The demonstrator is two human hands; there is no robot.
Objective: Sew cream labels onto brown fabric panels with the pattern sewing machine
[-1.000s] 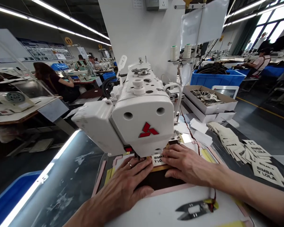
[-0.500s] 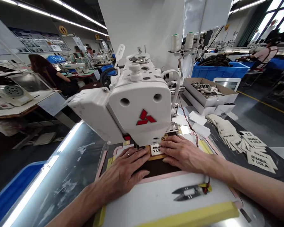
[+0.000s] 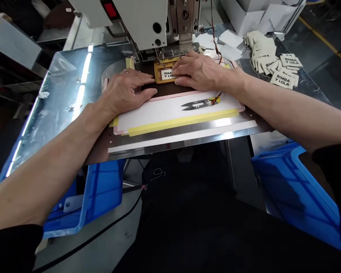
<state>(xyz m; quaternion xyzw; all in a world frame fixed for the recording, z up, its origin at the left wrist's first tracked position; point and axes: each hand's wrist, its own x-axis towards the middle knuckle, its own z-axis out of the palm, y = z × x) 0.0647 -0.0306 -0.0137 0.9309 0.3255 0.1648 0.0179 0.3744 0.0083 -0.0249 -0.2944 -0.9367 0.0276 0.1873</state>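
Note:
My left hand (image 3: 127,90) lies flat, fingers stretched, on dark brown material (image 3: 170,89) just left of a yellow frame (image 3: 160,80). Inside that frame sits a white label (image 3: 166,74) printed in black, partly covered by the fingertips of my right hand (image 3: 200,72). The right fingers are outstretched and rest on the frame's right side and the label. Above them stands the head of a sewing machine (image 3: 144,26). Thread snips (image 3: 197,104) lie on the white board (image 3: 150,115) in front of my right hand.
Loose printed labels (image 3: 282,78) are piled on the right of the table, beside blank white pieces (image 3: 230,40). A twisted cord (image 3: 215,34) hangs by the machine. Blue bins (image 3: 105,193) stand below the table on both sides. A black cable (image 3: 102,237) runs below.
My view has tilted down, bringing the table's front edge and the bins into sight. My left hand has drawn slightly left from the frame; the right hand stays on the label.

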